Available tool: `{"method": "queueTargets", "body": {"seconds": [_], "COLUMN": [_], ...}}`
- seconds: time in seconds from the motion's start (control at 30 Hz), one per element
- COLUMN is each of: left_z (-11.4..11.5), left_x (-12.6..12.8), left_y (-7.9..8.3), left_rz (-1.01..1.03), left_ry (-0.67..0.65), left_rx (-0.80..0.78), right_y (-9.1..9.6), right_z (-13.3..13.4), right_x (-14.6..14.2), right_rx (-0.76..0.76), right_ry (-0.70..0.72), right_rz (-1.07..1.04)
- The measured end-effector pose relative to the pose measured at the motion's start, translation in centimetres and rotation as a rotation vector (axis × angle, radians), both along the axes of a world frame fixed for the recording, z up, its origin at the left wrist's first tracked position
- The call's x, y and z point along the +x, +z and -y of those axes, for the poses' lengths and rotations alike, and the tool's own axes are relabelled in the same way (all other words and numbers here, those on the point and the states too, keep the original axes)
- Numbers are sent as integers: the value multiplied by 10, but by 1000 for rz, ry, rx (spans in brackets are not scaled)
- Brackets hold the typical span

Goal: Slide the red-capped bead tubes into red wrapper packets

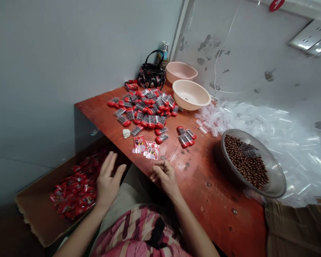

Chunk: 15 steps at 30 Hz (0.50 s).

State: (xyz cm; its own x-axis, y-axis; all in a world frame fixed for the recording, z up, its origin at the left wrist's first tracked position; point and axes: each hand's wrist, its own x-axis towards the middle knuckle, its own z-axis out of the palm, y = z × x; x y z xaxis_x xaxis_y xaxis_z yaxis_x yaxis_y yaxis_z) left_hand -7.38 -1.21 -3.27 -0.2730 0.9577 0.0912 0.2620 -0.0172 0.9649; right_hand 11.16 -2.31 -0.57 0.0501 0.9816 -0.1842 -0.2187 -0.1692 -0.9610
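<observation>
Nearby, red packets [75, 189] lie boxed beside the left hand [108, 178]

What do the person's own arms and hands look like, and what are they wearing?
The left hand and right hand are bare, without gloves, and the forearms show no sleeves. The person wears a pink striped top with a dark band, and pale khaki trousers.

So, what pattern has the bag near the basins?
The bag is dark with a floral print; head view.
</observation>
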Motion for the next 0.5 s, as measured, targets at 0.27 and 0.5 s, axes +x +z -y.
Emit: {"method": "queueTargets", "body": {"seconds": [0.27, 0.5], "left_z": [-51, -52], "left_x": [68, 72], "left_y": [4, -4], "left_rz": [-761, -727], "left_ry": [-343, -319], "left_rx": [298, 364], "right_y": [0, -4], "right_z": [5, -11], "right_x": [12, 26], "right_rx": [2, 54], "right_ry": [-23, -128], "right_rz": [85, 276]}}
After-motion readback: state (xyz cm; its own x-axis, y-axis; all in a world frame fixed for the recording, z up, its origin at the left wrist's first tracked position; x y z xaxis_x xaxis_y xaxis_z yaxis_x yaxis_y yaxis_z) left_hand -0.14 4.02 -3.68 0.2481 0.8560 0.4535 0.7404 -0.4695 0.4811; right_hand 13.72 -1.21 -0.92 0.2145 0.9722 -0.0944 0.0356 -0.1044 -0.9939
